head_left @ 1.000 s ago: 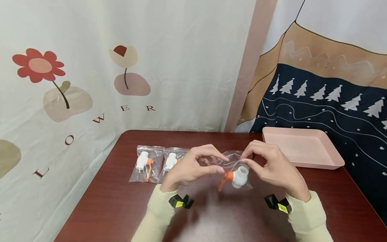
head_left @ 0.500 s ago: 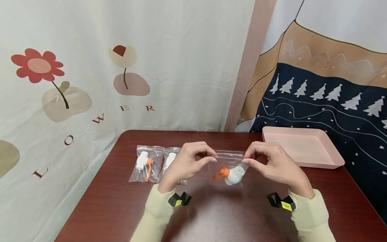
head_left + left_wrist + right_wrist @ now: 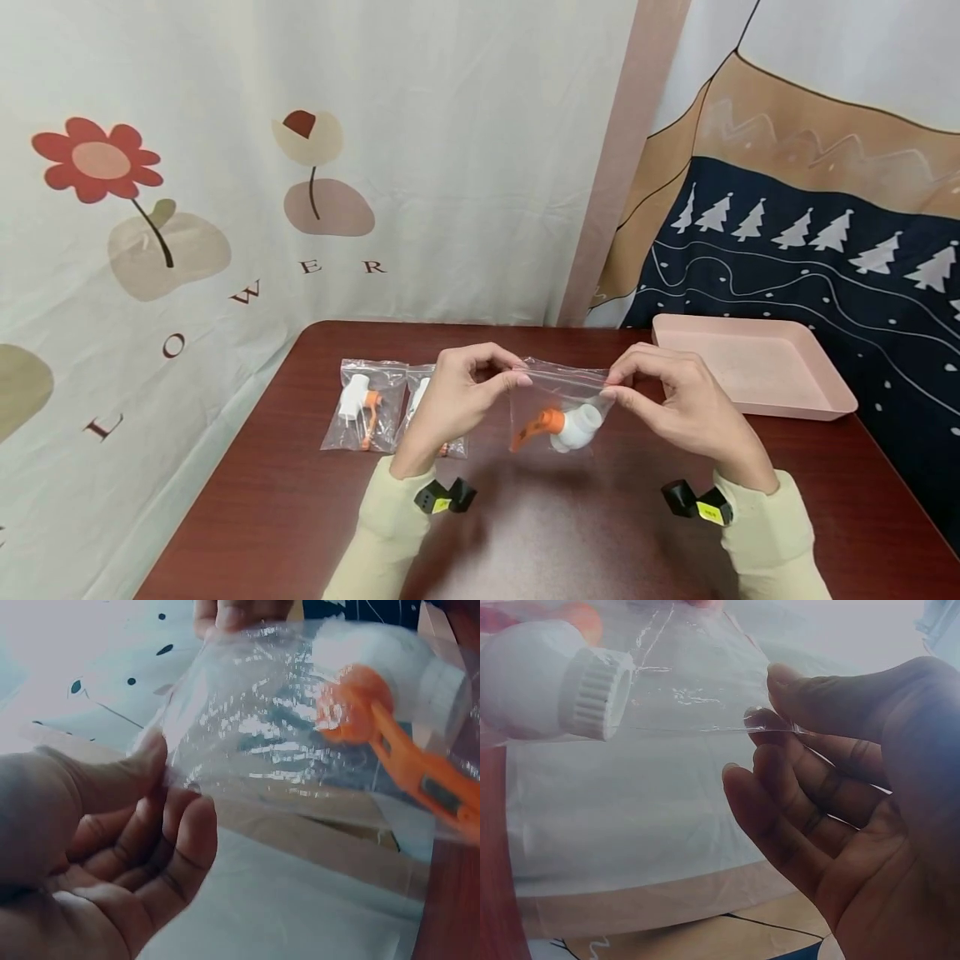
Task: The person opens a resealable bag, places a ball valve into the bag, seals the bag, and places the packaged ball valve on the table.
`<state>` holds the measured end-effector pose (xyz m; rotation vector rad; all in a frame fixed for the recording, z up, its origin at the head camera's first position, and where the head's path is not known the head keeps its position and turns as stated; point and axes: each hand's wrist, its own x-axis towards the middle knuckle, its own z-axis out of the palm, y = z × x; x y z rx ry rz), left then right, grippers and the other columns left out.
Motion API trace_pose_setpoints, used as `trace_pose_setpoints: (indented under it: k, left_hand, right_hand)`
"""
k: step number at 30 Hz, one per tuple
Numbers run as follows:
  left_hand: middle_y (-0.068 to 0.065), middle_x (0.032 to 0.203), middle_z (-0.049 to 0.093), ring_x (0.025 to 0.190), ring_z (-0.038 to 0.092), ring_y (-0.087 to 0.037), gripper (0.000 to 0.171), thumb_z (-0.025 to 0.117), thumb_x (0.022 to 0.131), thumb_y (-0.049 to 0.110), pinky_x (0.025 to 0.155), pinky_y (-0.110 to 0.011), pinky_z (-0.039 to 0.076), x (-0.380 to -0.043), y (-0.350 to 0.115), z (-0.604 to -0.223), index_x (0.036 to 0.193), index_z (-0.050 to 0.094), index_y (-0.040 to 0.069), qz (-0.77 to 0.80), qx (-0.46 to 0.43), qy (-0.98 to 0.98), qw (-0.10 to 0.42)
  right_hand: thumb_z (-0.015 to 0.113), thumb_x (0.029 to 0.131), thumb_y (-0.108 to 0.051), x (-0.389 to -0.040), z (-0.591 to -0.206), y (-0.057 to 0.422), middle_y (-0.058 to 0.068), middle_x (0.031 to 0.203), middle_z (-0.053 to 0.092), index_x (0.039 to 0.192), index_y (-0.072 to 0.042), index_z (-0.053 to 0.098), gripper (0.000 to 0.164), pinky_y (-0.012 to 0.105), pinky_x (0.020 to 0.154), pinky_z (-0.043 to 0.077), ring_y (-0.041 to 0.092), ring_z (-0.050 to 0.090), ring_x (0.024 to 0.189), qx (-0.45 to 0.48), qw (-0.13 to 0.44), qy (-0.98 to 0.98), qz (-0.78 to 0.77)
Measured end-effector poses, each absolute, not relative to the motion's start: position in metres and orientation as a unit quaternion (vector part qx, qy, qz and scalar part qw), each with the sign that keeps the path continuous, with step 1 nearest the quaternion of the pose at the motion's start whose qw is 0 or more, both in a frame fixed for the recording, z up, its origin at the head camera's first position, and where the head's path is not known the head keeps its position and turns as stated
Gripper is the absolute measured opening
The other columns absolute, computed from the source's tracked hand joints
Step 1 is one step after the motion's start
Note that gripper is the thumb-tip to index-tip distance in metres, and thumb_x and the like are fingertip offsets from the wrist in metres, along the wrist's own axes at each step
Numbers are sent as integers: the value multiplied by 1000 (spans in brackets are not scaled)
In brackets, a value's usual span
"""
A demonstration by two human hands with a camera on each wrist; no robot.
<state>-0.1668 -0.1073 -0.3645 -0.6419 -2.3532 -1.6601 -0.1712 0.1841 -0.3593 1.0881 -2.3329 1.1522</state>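
Note:
Between my hands hangs a clear zip bag (image 3: 551, 390), held up over the table by its top edge. Inside it lies a white plastic fitting (image 3: 577, 427) with a ribbed round neck (image 3: 600, 694) and an orange lever-like part (image 3: 409, 754). My left hand (image 3: 461, 408) pinches the bag's upper left corner between thumb and forefinger. At the upper right corner, my right hand (image 3: 686, 412) pinches the film the same way, its other fingers loosely bent. The zip strip runs between the two pinches.
Two more bagged fittings lie on the brown table (image 3: 570, 533): one bag (image 3: 367, 408) at left, another bag (image 3: 455, 442) partly hidden behind my left hand. A shallow pink tray (image 3: 757, 367) stands at the back right. Printed curtains hang behind the table.
The bag's crumpled, spread mouth has been drawn straight between my hands. My left hand has shifted left to the bag's corner, and the fitting has swung slightly left.

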Motion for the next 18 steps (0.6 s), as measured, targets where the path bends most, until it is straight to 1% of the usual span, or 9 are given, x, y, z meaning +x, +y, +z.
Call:
trace_pose_setpoints:
  k: [3, 6, 9, 13, 18]
  left_hand:
    - [0, 86, 78, 69, 65, -11, 6, 84, 86, 20, 61, -20, 49, -167, -106, -364, 89, 80, 18, -567, -190, -797, 86]
    - [0, 84, 78, 69, 64, -12, 5, 85, 85, 21, 60, -20, 48, -166, -105, -364, 88, 80, 19, -571, -176, -798, 83]
    - [-1, 80, 76, 69, 64, -12, 6, 85, 85, 21, 59, -21, 48, -166, -104, -364, 86, 80, 19, -576, -169, -796, 85]
    - [-4, 79, 75, 67, 63, -11, 7, 86, 84, 18, 59, -20, 47, -165, -102, -364, 83, 79, 16, -590, -180, -781, 94]
    - [-9, 79, 75, 65, 61, -9, 7, 84, 85, 10, 57, -17, 45, -165, -100, -366, 81, 78, 10, -620, -209, -749, 103]
  right_hand:
    - [85, 81, -1, -171, -359, 184, -15, 89, 68, 93, -27, 72, 32, 19, 67, 47, 1, 58, 80, 377, 165, -818, 402]
    - [85, 80, -1, -172, -359, 184, -17, 88, 67, 92, -28, 72, 32, 18, 64, 45, 1, 57, 78, 378, 172, -815, 405]
    - [85, 80, -2, -173, -359, 185, -16, 86, 68, 92, -28, 73, 31, 18, 62, 45, 1, 56, 76, 376, 167, -814, 410]
    - [85, 81, -2, -174, -360, 187, -14, 86, 68, 92, -27, 73, 30, 20, 58, 44, 2, 57, 74, 368, 147, -816, 420]
    - [83, 83, -2, -176, -362, 188, -13, 86, 69, 93, -27, 72, 29, 21, 60, 47, 4, 59, 76, 367, 126, -815, 430]
